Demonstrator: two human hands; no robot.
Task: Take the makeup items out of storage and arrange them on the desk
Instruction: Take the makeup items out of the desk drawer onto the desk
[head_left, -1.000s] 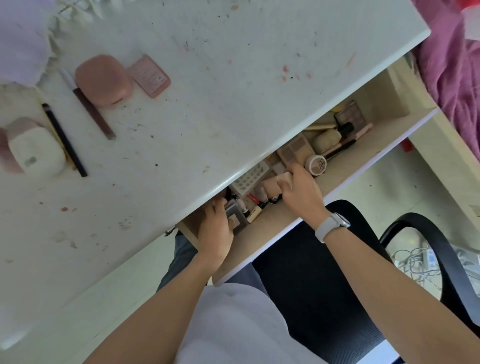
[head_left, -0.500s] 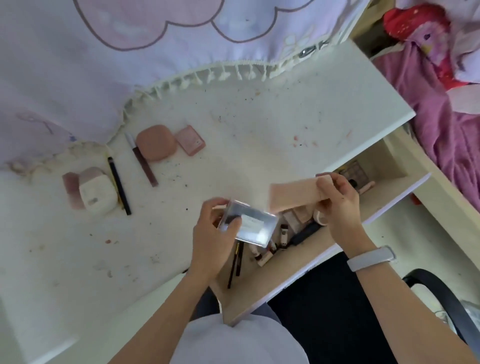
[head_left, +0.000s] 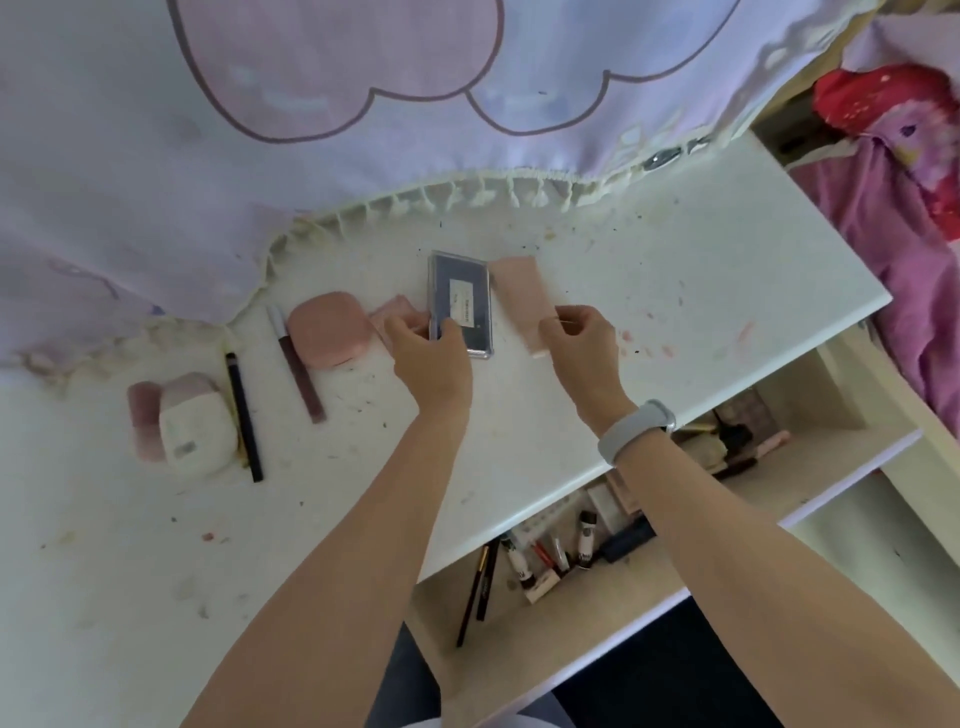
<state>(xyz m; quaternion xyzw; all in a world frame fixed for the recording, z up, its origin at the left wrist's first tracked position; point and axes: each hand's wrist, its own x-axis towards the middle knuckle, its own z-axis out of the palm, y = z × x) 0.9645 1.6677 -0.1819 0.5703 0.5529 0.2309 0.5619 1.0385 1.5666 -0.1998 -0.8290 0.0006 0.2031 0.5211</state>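
Observation:
A dark clear-cased palette (head_left: 460, 297) lies on the white desk (head_left: 649, 291), and my left hand (head_left: 432, 347) grips its near end with thumb and fingers. Right beside it lies a pale pink flat case (head_left: 521, 291); my right hand (head_left: 581, 338) pinches its near end. To the left sit a small pink compact (head_left: 396, 310), a rounded pink case (head_left: 326, 329), a brown-and-white stick (head_left: 295, 364), a black pencil (head_left: 243, 415) and a white pouch (head_left: 193, 423). The open drawer (head_left: 779, 478) below the desk edge holds several more makeup items.
A lilac curtain with a frilled hem (head_left: 415, 130) hangs over the back of the desk. Pink bedding (head_left: 904, 218) lies at the right. A black chair seat (head_left: 675, 675) sits below the drawer.
Both hands lifted the dark palette and the pale pink case out of the drawer, carried them forward and set them side by side on the desk. The view tilted up.

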